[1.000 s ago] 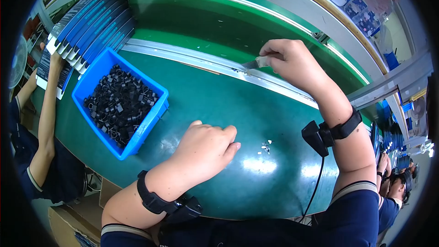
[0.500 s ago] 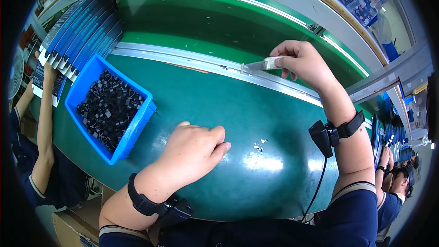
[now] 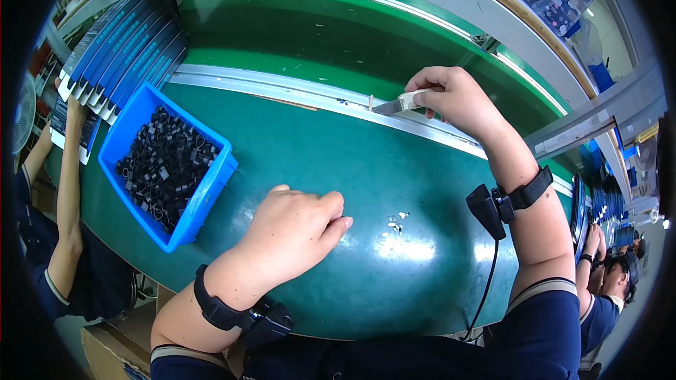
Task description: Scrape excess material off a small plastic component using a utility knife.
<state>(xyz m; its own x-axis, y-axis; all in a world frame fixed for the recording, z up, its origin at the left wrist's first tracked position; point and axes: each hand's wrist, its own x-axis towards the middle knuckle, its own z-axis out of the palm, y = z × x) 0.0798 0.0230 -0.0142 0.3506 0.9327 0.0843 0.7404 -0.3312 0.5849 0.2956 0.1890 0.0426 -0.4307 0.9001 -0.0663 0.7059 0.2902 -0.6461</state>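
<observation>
Right hand (image 3: 454,98) grips the blade (image 3: 387,108), apparently working the rail (image 3: 282,89); the next move likely needs a steady angle; left hand (image 3: 299,224) curled, contents hidden.

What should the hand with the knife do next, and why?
Perhaps the right hand could nudge the knife slightly left along the metal rail, because small dark bits lie there, a little beyond its tip.
</observation>
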